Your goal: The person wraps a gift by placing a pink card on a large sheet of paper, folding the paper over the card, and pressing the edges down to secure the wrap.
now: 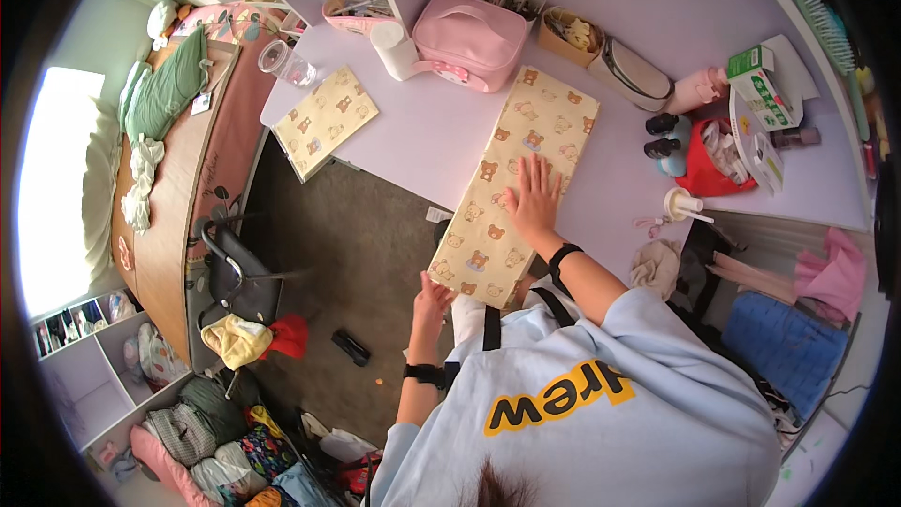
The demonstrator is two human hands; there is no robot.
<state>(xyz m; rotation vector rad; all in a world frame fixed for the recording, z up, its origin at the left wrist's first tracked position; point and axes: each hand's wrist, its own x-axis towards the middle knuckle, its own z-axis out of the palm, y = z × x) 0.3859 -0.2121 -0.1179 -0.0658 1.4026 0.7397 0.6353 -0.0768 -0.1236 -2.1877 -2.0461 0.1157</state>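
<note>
A long, flat rectangular piece with a cream bear pattern (493, 190) lies slantwise over the front edge of the lilac desk (415, 148), its near end reaching my lap. My right hand (533, 205) rests flat on its upper face with the fingers spread. At its near left corner is my left hand (431, 303), fingertips against the edge; whether they pinch it cannot be told. A smaller piece with the same pattern (327, 120) lies at the desk's left end, overhanging the edge. What the pattern covers is hidden.
Behind stand a white paper roll (394, 51), a pink zipped case (470, 39) and a clear plastic jar (287, 64). To the right are a red bag (711, 162), a green-and-white box (764, 84) and a white round-based holder (683, 204). A black chair (243, 278) stands left.
</note>
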